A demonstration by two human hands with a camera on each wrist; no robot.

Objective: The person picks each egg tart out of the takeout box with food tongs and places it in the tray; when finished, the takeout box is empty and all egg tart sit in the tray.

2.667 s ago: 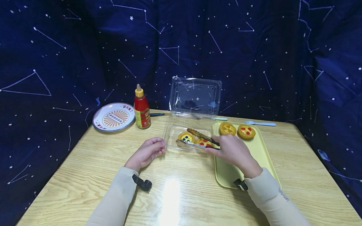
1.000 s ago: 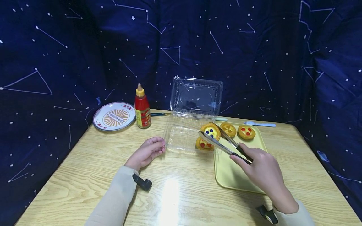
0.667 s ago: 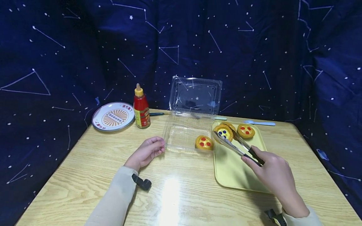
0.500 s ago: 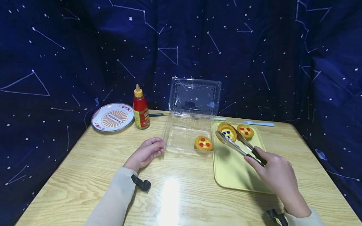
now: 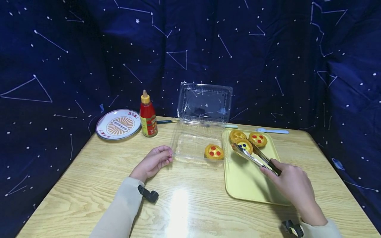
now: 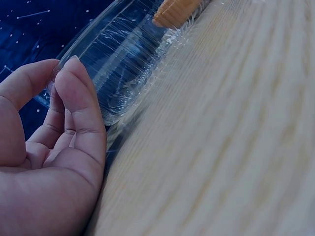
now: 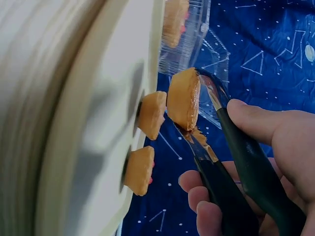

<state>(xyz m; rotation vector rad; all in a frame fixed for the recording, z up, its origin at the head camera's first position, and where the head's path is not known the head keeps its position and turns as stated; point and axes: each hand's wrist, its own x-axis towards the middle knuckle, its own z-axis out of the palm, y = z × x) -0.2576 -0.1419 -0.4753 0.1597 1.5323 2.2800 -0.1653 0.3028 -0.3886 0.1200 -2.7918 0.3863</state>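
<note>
My right hand (image 5: pixel 293 185) grips the black handles of metal tongs (image 5: pixel 253 159). Between the tong tips is an egg tart with blue dots (image 5: pixel 244 145), held above the yellow tray (image 5: pixel 253 185); the right wrist view shows it clear of the tray surface. Two tarts sit at the tray's far end: a plain-topped tart (image 5: pixel 236 135) and a red-dotted tart (image 5: pixel 257 139). My left hand (image 6: pixel 59 128) pinches the near left rim of the open clear plastic container (image 5: pixel 190 145) with thumb and forefinger. Inside, at its right front corner, lies another red-dotted tart (image 5: pixel 214 152).
A red sauce bottle (image 5: pixel 148 115) stands at the back left beside a patterned white plate (image 5: pixel 118 124). A blue fork (image 5: pixel 272 131) lies behind the tray. The container's raised lid (image 5: pixel 205 103) leans back near the dark starry curtain (image 5: pixel 89 49).
The tongs took the blue-dotted tart from the container's left part and carried it right, over the tray, then slightly nearer the person. The left hand stayed at the container's rim.
</note>
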